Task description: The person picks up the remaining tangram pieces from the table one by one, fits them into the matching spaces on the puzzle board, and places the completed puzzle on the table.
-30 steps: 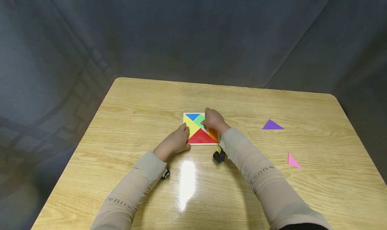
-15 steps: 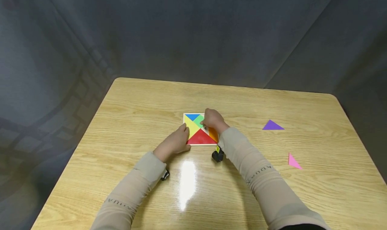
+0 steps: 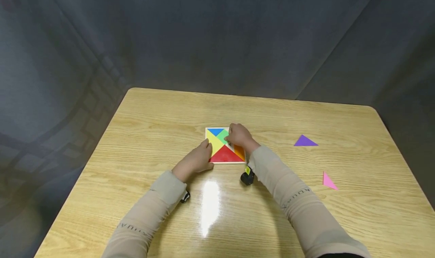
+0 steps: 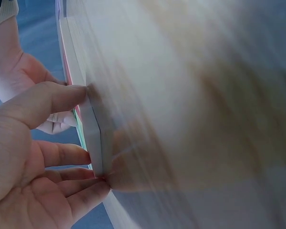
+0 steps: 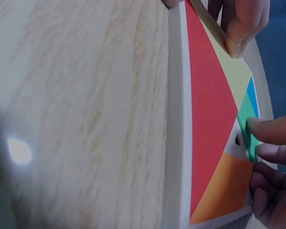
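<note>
A tangram tray with a white rim (image 3: pixel 227 163) lies on the table, seen edge-on in the left wrist view. My left hand (image 3: pixel 195 158) grips its near left corner, thumb on the front edge and fingers round the left side. Inside lie a yellow triangle (image 3: pixel 212 143), a red triangle (image 3: pixel 225 155), a blue triangle (image 3: pixel 215 131) and an orange piece (image 5: pixel 227 183). My right hand (image 3: pixel 239 135) pinches a green square (image 5: pixel 245 109) at its place in the tray, thumb tip on its face. Beside the green square shows bare tray floor with a small dark hole (image 5: pixel 237 139).
A purple triangle (image 3: pixel 306 141) lies on the wooden table (image 3: pixel 153 114) to the right of the tray. Nearer to me lies a smaller pink triangle (image 3: pixel 329 181). A dark curtain (image 3: pixel 217 43) hangs behind the table's far edge.
The right wrist shifts very slightly, its hand staying on the green square. The left hand keeps its grip on the tray, and the loose triangles lie as before.
</note>
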`<action>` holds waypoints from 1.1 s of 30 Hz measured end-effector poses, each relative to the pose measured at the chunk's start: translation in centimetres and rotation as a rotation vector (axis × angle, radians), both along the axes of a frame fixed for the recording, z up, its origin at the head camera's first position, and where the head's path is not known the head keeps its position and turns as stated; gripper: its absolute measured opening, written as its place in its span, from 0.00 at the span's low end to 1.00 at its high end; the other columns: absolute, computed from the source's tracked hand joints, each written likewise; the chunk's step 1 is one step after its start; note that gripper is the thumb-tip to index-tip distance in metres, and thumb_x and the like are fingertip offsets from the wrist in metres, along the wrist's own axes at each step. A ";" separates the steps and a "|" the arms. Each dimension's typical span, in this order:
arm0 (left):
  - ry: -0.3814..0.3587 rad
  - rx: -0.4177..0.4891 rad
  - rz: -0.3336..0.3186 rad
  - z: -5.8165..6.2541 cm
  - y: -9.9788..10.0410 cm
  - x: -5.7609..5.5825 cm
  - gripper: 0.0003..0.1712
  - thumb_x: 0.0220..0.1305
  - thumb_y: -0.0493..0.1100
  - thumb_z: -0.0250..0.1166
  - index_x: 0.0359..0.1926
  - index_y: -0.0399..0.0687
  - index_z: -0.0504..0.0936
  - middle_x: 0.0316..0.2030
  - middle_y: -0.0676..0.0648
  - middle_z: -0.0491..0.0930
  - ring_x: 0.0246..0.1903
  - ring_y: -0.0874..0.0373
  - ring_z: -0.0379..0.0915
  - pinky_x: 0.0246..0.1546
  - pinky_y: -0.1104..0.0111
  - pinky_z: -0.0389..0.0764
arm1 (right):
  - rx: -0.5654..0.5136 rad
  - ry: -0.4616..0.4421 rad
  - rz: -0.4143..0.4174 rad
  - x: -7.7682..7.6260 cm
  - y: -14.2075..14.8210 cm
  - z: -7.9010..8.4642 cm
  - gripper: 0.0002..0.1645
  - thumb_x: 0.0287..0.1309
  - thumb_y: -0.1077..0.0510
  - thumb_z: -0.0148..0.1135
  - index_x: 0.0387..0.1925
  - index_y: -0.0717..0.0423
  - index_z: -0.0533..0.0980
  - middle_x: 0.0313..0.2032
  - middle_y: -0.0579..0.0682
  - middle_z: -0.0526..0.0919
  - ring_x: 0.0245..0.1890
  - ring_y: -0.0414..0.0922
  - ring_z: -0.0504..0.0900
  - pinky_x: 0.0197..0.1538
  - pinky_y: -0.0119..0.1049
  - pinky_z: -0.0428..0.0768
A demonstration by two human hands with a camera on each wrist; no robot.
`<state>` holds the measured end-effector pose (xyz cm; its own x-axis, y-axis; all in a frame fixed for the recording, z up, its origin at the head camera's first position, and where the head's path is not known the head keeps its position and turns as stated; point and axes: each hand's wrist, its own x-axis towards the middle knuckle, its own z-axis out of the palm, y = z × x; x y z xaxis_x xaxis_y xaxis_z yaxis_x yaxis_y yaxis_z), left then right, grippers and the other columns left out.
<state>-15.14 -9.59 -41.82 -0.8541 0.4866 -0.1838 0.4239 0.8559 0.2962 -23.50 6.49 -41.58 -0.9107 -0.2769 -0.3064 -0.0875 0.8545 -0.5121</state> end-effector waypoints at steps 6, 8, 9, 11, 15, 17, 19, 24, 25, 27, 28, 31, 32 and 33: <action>-0.012 0.014 0.003 0.0 -0.2 -0.1 0.40 0.46 0.43 0.62 0.54 0.20 0.58 0.56 0.27 0.53 0.49 0.42 0.64 0.49 0.62 0.67 | -0.066 -0.006 -0.017 -0.1 0.1 -0.4 0.10 0.47 0.59 0.60 0.24 0.61 0.68 0.18 0.52 0.72 0.18 0.44 0.69 0.23 0.32 0.65; -0.017 0.007 0.005 0.0 -0.3 -0.2 0.40 0.47 0.43 0.62 0.55 0.21 0.58 0.56 0.27 0.53 0.49 0.42 0.64 0.49 0.62 0.67 | -0.101 0.021 0.003 -0.3 0.3 -0.7 0.11 0.46 0.59 0.60 0.23 0.61 0.68 0.18 0.51 0.71 0.18 0.44 0.68 0.22 0.32 0.65; -0.020 0.009 0.009 0.0 -0.3 -0.2 0.39 0.47 0.43 0.62 0.54 0.21 0.58 0.56 0.27 0.53 0.49 0.42 0.64 0.49 0.62 0.67 | -0.108 0.028 0.012 -0.3 0.4 -0.8 0.10 0.45 0.59 0.60 0.23 0.61 0.68 0.19 0.51 0.71 0.19 0.45 0.68 0.23 0.33 0.65; -0.017 0.013 0.012 -0.1 -0.4 -0.3 0.39 0.47 0.43 0.62 0.54 0.21 0.58 0.56 0.27 0.53 0.49 0.42 0.64 0.49 0.62 0.67 | -0.128 0.043 0.028 -0.3 0.5 -0.8 0.09 0.45 0.60 0.60 0.24 0.62 0.69 0.20 0.52 0.72 0.20 0.45 0.68 0.24 0.33 0.66; -0.006 0.023 0.016 0.0 -0.5 -0.3 0.37 0.46 0.42 0.62 0.52 0.21 0.60 0.55 0.27 0.54 0.47 0.42 0.65 0.48 0.61 0.68 | -0.149 0.050 0.033 0.0 0.5 -0.4 0.09 0.47 0.61 0.59 0.29 0.63 0.71 0.25 0.54 0.72 0.24 0.47 0.68 0.27 0.33 0.68; 0.001 0.021 0.010 0.1 -0.5 -0.4 0.36 0.46 0.42 0.62 0.52 0.21 0.60 0.55 0.27 0.54 0.47 0.42 0.65 0.48 0.62 0.68 | -0.159 0.059 0.034 0.1 0.6 -0.3 0.09 0.48 0.60 0.58 0.30 0.63 0.71 0.26 0.54 0.71 0.25 0.46 0.68 0.27 0.32 0.67; 0.006 0.018 0.005 0.1 -0.5 -0.4 0.35 0.47 0.42 0.62 0.51 0.22 0.61 0.55 0.27 0.55 0.47 0.42 0.65 0.47 0.62 0.68 | -0.160 0.063 0.028 0.3 0.8 -0.3 0.09 0.49 0.60 0.57 0.31 0.63 0.71 0.27 0.53 0.69 0.27 0.46 0.67 0.28 0.31 0.66; 0.006 0.024 0.004 0.1 -0.5 -0.4 0.33 0.47 0.43 0.62 0.48 0.23 0.63 0.54 0.28 0.56 0.45 0.44 0.67 0.46 0.63 0.69 | -0.178 0.076 0.026 0.5 1.2 -0.6 0.09 0.50 0.61 0.56 0.33 0.63 0.71 0.27 0.53 0.69 0.28 0.46 0.67 0.29 0.32 0.66; 0.008 0.024 0.004 0.1 -0.5 -0.4 0.32 0.46 0.42 0.62 0.48 0.23 0.63 0.54 0.28 0.56 0.44 0.44 0.67 0.46 0.62 0.69 | -0.184 0.081 0.028 0.5 1.3 -0.6 0.09 0.50 0.61 0.56 0.33 0.64 0.71 0.27 0.53 0.69 0.28 0.47 0.67 0.29 0.32 0.66; 0.008 0.024 0.003 0.1 -0.4 -0.4 0.32 0.46 0.42 0.62 0.48 0.23 0.63 0.54 0.28 0.56 0.44 0.44 0.67 0.46 0.62 0.69 | -0.193 0.089 0.029 0.6 1.6 -0.5 0.09 0.50 0.61 0.56 0.32 0.63 0.71 0.26 0.53 0.68 0.28 0.47 0.66 0.29 0.33 0.66; 0.008 0.022 0.003 0.1 -0.4 -0.4 0.33 0.47 0.42 0.62 0.49 0.23 0.63 0.54 0.28 0.56 0.44 0.43 0.67 0.46 0.62 0.69 | -0.199 0.095 0.032 0.6 1.7 -0.5 0.08 0.50 0.61 0.56 0.32 0.63 0.71 0.26 0.53 0.68 0.28 0.47 0.66 0.29 0.33 0.66; 0.010 0.016 0.002 0.2 -0.4 -0.4 0.33 0.47 0.42 0.62 0.50 0.23 0.62 0.54 0.28 0.56 0.43 0.43 0.68 0.45 0.62 0.70 | -0.206 0.112 0.044 0.8 2.0 -0.4 0.08 0.50 0.61 0.56 0.31 0.63 0.71 0.26 0.53 0.68 0.29 0.47 0.66 0.30 0.33 0.65; 0.009 0.015 0.002 0.2 -0.4 -0.4 0.34 0.47 0.42 0.62 0.50 0.23 0.62 0.54 0.28 0.56 0.43 0.43 0.68 0.45 0.61 0.70 | -0.208 0.117 0.047 0.8 2.1 -0.4 0.08 0.49 0.61 0.56 0.31 0.63 0.71 0.26 0.53 0.67 0.29 0.47 0.66 0.30 0.33 0.65; 0.009 0.013 0.002 0.2 -0.4 -0.4 0.34 0.47 0.43 0.62 0.50 0.23 0.62 0.55 0.28 0.56 0.44 0.42 0.68 0.45 0.61 0.70 | -0.210 0.123 0.050 0.8 2.2 -0.3 0.08 0.49 0.61 0.56 0.30 0.63 0.71 0.26 0.53 0.67 0.29 0.47 0.66 0.30 0.33 0.65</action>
<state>-15.59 -10.01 -41.63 -0.8564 0.4874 -0.1701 0.4250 0.8528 0.3035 -22.67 8.73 -41.92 -0.9213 -0.3683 -0.1248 -0.1998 0.7237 -0.6605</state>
